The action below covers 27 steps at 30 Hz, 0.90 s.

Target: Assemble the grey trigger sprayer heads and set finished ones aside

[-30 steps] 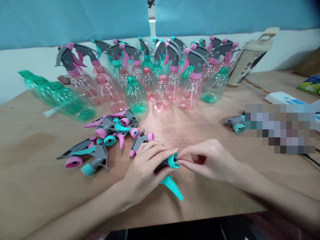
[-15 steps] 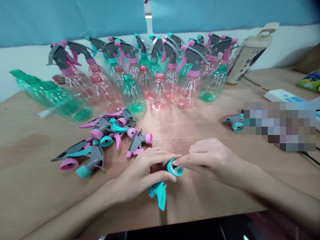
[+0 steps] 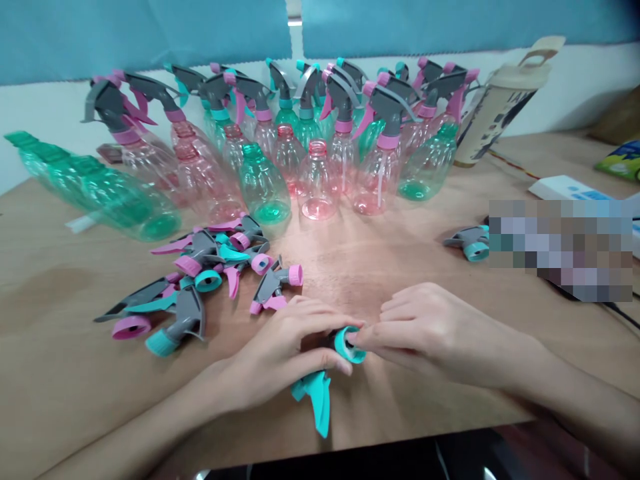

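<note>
My left hand [image 3: 295, 347] is closed around a trigger spray head, its turquoise collar [image 3: 354, 355] facing right and its turquoise trigger [image 3: 320, 403] hanging below my thumb. White shows inside the collar. The fingers of my right hand [image 3: 427, 333] are curled together, with a fingertip at the collar's opening; whether they pinch anything there is hidden. Beyond my left hand lies a loose grey and pink spray head [image 3: 273, 287]. Left of it is a heap of spray heads [image 3: 200, 250] in grey, pink and turquoise.
Pink and green bottles stand at the back, many wearing spray heads; an uncapped pink bottle [image 3: 318, 187] is in front. Green bottles [image 3: 145, 213] lean together at left. A tall cup [image 3: 500, 110], another spray head [image 3: 473, 243] and a white box [image 3: 565, 188] are at right.
The view has shifted slightly. My left hand keeps hold of the spray head, and my right fingertip stays at its collar, a little deeper over the opening.
</note>
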{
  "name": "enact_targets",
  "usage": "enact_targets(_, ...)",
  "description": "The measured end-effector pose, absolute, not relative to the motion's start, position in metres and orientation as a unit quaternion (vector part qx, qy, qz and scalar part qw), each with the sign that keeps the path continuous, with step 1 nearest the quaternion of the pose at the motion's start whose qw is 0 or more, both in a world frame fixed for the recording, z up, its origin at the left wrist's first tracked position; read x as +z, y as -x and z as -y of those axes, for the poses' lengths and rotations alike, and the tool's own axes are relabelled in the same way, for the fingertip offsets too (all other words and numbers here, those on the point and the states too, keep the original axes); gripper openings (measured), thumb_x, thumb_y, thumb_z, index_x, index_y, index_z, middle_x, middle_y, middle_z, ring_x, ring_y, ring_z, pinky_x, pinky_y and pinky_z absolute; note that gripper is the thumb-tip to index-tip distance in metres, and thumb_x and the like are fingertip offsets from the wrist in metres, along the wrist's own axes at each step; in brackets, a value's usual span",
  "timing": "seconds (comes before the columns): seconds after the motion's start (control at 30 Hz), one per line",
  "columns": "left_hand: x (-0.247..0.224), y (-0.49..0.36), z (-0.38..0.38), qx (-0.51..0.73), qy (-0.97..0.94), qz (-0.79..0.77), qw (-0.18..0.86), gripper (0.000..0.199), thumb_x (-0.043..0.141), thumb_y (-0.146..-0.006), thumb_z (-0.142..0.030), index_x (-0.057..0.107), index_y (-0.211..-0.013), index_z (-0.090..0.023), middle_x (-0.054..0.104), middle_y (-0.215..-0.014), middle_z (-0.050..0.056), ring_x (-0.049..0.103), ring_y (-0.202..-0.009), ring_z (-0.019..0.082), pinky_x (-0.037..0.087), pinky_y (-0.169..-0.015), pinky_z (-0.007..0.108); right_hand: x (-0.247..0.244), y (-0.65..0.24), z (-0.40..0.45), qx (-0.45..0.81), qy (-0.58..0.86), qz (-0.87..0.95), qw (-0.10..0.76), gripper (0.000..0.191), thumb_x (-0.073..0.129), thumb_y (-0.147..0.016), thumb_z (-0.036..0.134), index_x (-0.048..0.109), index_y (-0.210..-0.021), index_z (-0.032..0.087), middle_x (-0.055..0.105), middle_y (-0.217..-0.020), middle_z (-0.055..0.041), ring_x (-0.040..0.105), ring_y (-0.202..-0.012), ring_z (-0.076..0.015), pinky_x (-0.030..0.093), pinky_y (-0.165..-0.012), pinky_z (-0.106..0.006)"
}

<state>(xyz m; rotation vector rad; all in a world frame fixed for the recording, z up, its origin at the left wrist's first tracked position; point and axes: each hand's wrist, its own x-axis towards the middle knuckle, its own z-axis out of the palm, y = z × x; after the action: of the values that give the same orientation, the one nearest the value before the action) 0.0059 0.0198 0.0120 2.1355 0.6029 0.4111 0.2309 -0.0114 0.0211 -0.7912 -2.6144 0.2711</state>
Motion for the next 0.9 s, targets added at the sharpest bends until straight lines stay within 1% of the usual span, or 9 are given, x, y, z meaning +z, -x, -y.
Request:
enact_targets(0.13,0.008,-0.005,-0.019,0.183,-0.858,-0.254,0.408,0.033,0.071,-0.079,-0.027,0.062,-0.110,-0.021,0.068,-0.096,0.002,0.061,-0.090,0.018,0.046,-0.078,0.030,0.022,-0.226,0.013,0.104,0.264,0.932,0.225,0.022,0.046,-0.092,0.015,0.066,-0.086,0.017,0.059,-0.060,0.0017,0.045,-0.053,-0.0105,0.026,-0.049,-0.028)
enact_targets(0.27,0.008,-0.006,-0.016,0.207,-0.860,-0.253,0.393,0.035,0.071,-0.079,-0.025,0.060,-0.112,-0.022,0.068,-0.098,0.002,0.061,-0.091,0.018,0.046,-0.080,0.030,0.018,-0.223,0.015,0.103,0.282,0.921,0.249,0.022,0.046,-0.092,0.017,0.067,-0.085,0.017,0.057,-0.058,0.0019,0.046,-0.051,-0.0098,0.027,-0.048,-0.026)
enact_targets(0.33,0.007,-0.007,-0.014,0.232,-0.861,-0.265,0.366,0.035,0.071,-0.079,-0.025,0.060,-0.112,-0.022,0.068,-0.098,0.002,0.061,-0.090,0.018,0.047,-0.080,0.031,0.015,-0.222,0.015,0.096,0.304,0.906,0.277,0.018,0.049,-0.091,0.019,0.067,-0.086,0.017,0.058,-0.058,0.0026,0.049,-0.050,-0.0092,0.029,-0.048,-0.025)
enact_targets(0.47,0.003,-0.008,-0.010,0.294,-0.868,-0.276,0.289,0.032,0.070,-0.079,-0.024,0.061,-0.109,-0.019,0.068,-0.095,0.004,0.061,-0.085,0.017,0.048,-0.077,0.031,0.012,-0.218,0.015,0.100,0.350,0.870,0.334,0.010,0.058,-0.088,0.022,0.066,-0.085,0.017,0.067,-0.066,0.0028,0.058,-0.056,-0.0085,0.036,-0.052,-0.022)
enact_targets(0.6,0.001,-0.007,-0.009,0.329,-0.875,-0.276,0.223,0.026,0.068,-0.081,-0.024,0.062,-0.106,-0.020,0.067,-0.094,0.004,0.061,-0.084,0.018,0.049,-0.075,0.031,0.013,-0.215,0.015,0.096,0.396,0.853,0.326,0.014,0.062,-0.085,0.027,0.068,-0.089,0.015,0.067,-0.063,0.0027,0.057,-0.053,-0.0095,0.039,-0.053,-0.023)
enact_targets(0.73,0.004,-0.006,-0.008,0.341,-0.884,-0.260,0.187,0.030,0.070,-0.079,-0.025,0.061,-0.107,-0.020,0.069,-0.092,0.003,0.062,-0.084,0.018,0.048,-0.079,0.034,0.021,-0.219,0.018,0.116,0.385,0.862,0.308,0.015,0.061,-0.086,0.028,0.068,-0.087,0.015,0.065,-0.061,0.0027,0.057,-0.053,-0.0099,0.039,-0.052,-0.023)
enact_targets(0.83,0.011,-0.006,-0.007,0.356,-0.887,-0.238,0.172,0.033,0.070,-0.080,-0.029,0.060,-0.110,-0.021,0.069,-0.090,0.003,0.062,-0.085,0.018,0.048,-0.080,0.034,0.033,-0.228,0.027,0.145,0.369,0.869,0.295,0.012,0.060,-0.087,0.025,0.067,-0.092,0.017,0.067,-0.067,0.0032,0.057,-0.056,-0.0085,0.040,-0.054,-0.021)
enact_targets(0.9,0.015,-0.008,-0.005,0.370,-0.884,-0.233,0.166,0.032,0.069,-0.080,-0.030,0.060,-0.109,-0.021,0.069,-0.090,0.003,0.063,-0.084,0.017,0.048,-0.080,0.033,0.040,-0.234,0.034,0.158,0.372,0.865,0.298,0.013,0.060,-0.087,0.024,0.066,-0.097,0.019,0.065,-0.069,0.0043,0.056,-0.057,-0.0068,0.040,-0.054,-0.019)
